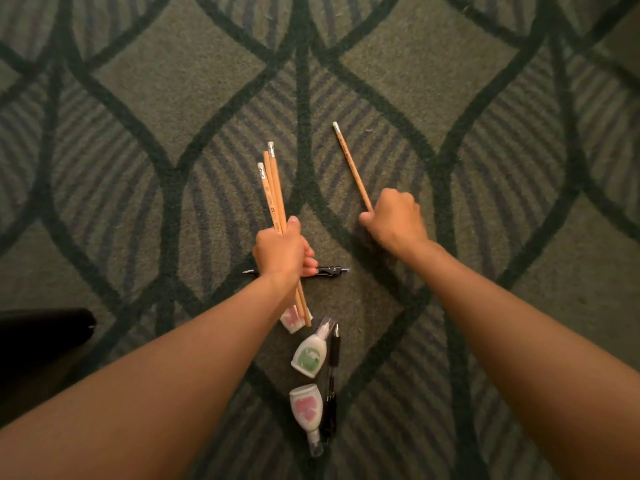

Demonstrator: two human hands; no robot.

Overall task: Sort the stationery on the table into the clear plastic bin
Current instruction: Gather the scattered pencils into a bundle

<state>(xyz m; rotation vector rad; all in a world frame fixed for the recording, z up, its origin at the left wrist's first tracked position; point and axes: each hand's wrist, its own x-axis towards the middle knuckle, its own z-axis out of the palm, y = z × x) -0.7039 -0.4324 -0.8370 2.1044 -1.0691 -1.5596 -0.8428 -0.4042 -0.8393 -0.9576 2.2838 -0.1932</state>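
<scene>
Just the head view here: three pencils (272,188) are clamped in the left hand (282,252), fingers wrapped round the lower half, eraser ends pointing away. A single pencil (351,164) is gripped near its tip end in the closed right hand (394,220). Pencils are probably light, stiff and a bit slick, so best taken mid-shaft as a bundle. A black pen (329,270) and correction tapes (309,355) are left on the carpet (173,98). No clear bin is seen.
</scene>
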